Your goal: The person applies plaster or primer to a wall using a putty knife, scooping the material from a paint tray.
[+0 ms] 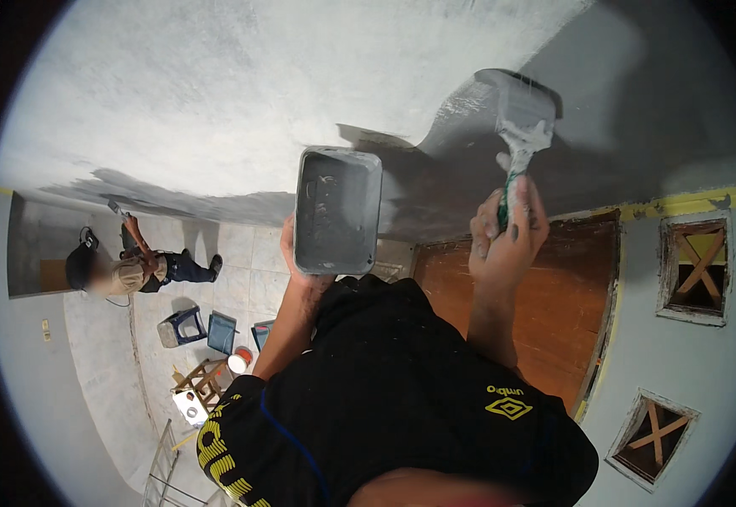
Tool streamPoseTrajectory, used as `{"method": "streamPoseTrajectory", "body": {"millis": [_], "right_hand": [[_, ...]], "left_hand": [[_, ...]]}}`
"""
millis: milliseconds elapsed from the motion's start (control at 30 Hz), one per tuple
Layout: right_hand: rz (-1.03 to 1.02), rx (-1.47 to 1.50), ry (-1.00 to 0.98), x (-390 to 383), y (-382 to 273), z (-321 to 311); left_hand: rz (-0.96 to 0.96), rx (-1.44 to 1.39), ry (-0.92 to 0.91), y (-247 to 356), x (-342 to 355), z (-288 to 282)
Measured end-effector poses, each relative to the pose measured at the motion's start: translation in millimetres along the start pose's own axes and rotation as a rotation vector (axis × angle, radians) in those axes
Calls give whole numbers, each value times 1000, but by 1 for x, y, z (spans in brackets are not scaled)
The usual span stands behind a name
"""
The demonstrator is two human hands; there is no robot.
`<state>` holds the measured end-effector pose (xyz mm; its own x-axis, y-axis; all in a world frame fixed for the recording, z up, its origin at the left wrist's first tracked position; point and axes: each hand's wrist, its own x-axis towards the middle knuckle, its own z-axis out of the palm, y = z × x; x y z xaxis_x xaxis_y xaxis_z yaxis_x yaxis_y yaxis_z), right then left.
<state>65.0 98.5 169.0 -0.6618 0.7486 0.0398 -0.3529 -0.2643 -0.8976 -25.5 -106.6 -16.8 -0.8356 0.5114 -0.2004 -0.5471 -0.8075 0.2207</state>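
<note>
A grey rectangular tray [337, 211], its inside smeared with grey paint or filler, is held up in my left hand [300, 262]. My right hand [509, 224] grips the green handle of a wide flat tool [523, 114], a brush or scraper caked in white-grey material. The tool's broad end lies against the large wall surface [249, 84] ahead of me, where whitish coating meets a darker grey area with a ragged edge. I cannot tell whether it touches the surface or is just off it.
A co-worker [139, 269] works at the left with a tool. Low left are a plastic stool [183, 328], blue trays [221, 332], a bucket [239, 360], wooden stool [207, 380] and metal ladder [161, 465]. A brown wooden panel [444, 262] and boarded openings [693, 266] are at right.
</note>
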Motion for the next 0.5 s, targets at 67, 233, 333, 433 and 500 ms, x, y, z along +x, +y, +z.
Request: {"method": "streamPoseTrajectory", "body": {"millis": [67, 233, 333, 433, 500], "right_hand": [[-80, -64, -90, 6, 0, -2], [13, -197, -103, -6, 36, -9], [145, -202, -68, -2, 85, -35], [249, -274, -37, -6, 133, -60], [320, -315, -27, -12, 157, -72]], "left_hand": [[-14, 44, -19, -1, -2, 8], [-22, -11, 44, -3, -6, 10], [-22, -28, 61, -4, -3, 9], [-26, -40, 61, -4, -1, 6], [-34, -41, 34, -3, -2, 8]]}}
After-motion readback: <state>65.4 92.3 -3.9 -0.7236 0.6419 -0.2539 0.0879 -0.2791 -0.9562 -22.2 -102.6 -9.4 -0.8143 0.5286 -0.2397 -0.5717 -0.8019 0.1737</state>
